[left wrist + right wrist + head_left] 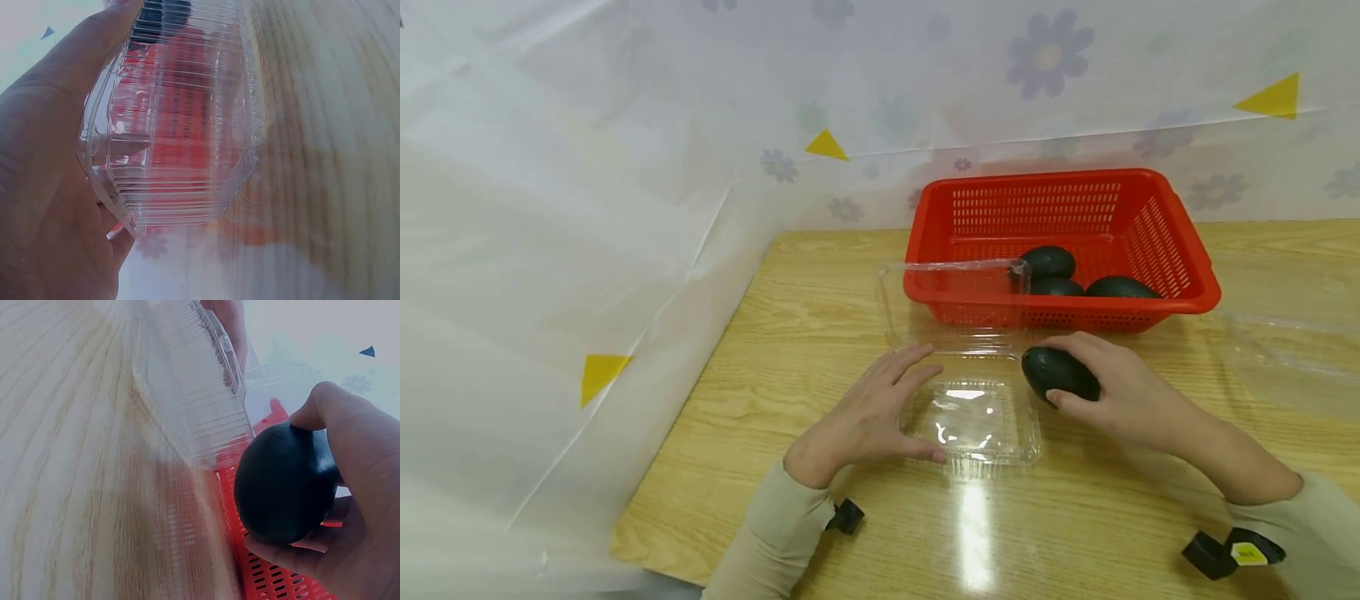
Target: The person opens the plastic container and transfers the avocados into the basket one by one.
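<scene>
My right hand (1123,387) holds a dark green, smooth oval avocado (1060,373) between thumb and fingers, just right of a clear plastic clamshell box (1030,437). In the right wrist view the avocado (284,484) overlaps the box's rim. The box lies unfolded on the table, its lid (955,321) raised at the back against the red basket. At the box's left side is my left hand (872,408), thumb and fingers spread along the rim. The left wrist view has that hand (50,156) against the box wall (181,194).
A red plastic basket (1202,292) stands at the back of the wooden table (760,350), with several more avocados (1048,262) inside. Another clear plastic piece (1292,358) lies at the right. Behind hangs a flower-patterned sheet (925,100) with yellow triangles.
</scene>
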The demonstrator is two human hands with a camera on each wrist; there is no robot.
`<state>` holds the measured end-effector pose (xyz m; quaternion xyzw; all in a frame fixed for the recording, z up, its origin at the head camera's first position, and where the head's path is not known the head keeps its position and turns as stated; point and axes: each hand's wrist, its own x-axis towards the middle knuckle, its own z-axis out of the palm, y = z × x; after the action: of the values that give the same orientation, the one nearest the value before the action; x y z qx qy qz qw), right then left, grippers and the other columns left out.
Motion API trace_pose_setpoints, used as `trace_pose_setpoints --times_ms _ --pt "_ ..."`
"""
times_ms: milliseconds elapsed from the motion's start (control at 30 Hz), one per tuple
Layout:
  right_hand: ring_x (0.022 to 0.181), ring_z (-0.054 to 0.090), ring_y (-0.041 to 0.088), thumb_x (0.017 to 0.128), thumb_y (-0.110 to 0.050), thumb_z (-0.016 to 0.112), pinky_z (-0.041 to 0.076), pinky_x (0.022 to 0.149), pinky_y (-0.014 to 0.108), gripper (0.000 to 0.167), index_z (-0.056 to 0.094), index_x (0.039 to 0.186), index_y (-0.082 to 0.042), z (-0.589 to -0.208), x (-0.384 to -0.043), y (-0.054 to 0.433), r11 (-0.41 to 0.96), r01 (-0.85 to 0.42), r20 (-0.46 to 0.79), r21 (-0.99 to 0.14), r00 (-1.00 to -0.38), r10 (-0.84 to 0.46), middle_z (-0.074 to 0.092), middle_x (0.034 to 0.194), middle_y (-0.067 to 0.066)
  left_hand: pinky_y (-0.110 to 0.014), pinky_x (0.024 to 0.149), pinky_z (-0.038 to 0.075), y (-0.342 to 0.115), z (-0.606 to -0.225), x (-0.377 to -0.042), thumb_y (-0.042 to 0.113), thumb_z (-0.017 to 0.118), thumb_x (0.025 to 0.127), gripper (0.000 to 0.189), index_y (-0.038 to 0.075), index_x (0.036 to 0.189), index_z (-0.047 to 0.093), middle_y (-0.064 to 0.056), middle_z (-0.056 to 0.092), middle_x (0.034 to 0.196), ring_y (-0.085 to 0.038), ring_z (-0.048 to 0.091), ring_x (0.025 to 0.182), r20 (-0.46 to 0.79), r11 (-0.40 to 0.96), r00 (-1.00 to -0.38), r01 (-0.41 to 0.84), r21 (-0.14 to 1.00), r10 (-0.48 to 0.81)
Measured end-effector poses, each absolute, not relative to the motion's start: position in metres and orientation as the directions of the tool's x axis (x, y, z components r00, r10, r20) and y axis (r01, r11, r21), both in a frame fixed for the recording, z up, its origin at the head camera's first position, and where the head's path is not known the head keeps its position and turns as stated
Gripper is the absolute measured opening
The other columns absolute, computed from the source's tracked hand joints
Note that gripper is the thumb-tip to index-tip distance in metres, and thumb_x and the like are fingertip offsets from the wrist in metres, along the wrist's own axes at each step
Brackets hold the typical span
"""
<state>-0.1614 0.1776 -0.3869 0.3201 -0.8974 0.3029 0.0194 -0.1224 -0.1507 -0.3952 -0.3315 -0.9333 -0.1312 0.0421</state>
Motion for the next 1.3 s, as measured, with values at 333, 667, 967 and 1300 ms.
trace_pose_setpoints --times_ms 333,667,967,1300 --pt "0.102 0.059 0.021 0.087 -0.026 0.075 0.052 0.079 0.04 0.051 0.055 0.132 -0.016 -0.385 -0.162 0.182 0.619 -0.576 0.233 -0.535 -0.804 -0.547 0.063 0.123 0.003 -0.042 0.124 0.02 -0.151 -0.394 -0.122 0.065 0.08 0.068 0.104 0.01 0.148 0.042 -0.01 0.029 0.161 -0.028 0.029 0.149 0.176 0.736 -0.769 0.639 0.223 0.614" --pt "0.098 0.059 0.02 0.082 -0.02 0.08 0.051 0.075 0.034 0.052 0.057 0.129 -0.017 -0.374 -0.168 0.194 0.609 -0.627 0.347 -0.485 -0.778 -0.524 0.064 0.121 0.003 -0.044 0.124 0.021 -0.152 -0.394 -0.122 0.064 0.081 0.068 0.104 0.009 0.148 0.043 -0.01 0.03 0.161 -0.03 0.03 0.148 0.171 0.735 -0.771 0.637 0.233 0.613" --pt "0.095 0.06 0.029 0.08 -0.016 0.08 0.051 0.069 0.038 0.055 0.057 0.13 -0.012 -0.351 -0.178 0.207 0.666 -0.581 0.349 -0.468 -0.814 -0.465 0.064 0.119 0.01 -0.043 0.124 0.021 -0.152 -0.393 -0.121 0.065 0.08 0.069 0.104 0.009 0.149 0.042 -0.007 0.027 0.162 -0.03 0.031 0.148 0.162 0.739 -0.771 0.636 0.222 0.615" --pt "0.092 0.058 0.033 0.082 -0.017 0.078 0.047 0.062 0.03 0.055 0.056 0.131 -0.008 -0.316 -0.196 0.222 0.716 -0.56 0.373 -0.417 -0.824 -0.427 0.06 0.123 0.016 -0.043 0.124 0.02 -0.151 -0.392 -0.121 0.065 0.08 0.069 0.104 0.01 0.149 0.042 -0.007 0.028 0.162 -0.03 0.03 0.148 0.157 0.739 -0.773 0.634 0.227 0.615"
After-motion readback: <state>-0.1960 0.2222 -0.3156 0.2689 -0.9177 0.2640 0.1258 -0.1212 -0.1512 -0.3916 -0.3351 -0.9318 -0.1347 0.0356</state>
